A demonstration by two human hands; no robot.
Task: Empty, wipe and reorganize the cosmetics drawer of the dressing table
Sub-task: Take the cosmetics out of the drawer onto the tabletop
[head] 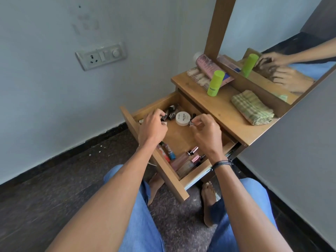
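Observation:
The wooden drawer [174,177] of the dressing table stands pulled out. Inside lie small dark bottles [171,110] at the far end, a round white jar [183,118], tubes [168,151] along the left wall and pink glass bottles [187,160] at the near end. My left hand [152,126] reaches into the far left part and its fingers curl round a small dark bottle. My right hand [205,131] pinches a small dark item next to the white jar.
On the tabletop [216,110] stand a green bottle [215,83], a pink tube [211,67], a pack of small bottles [199,77] and a folded checked cloth [252,107]. A mirror [283,42] rises behind. A wall socket [101,56] is at left. My knees are below the drawer.

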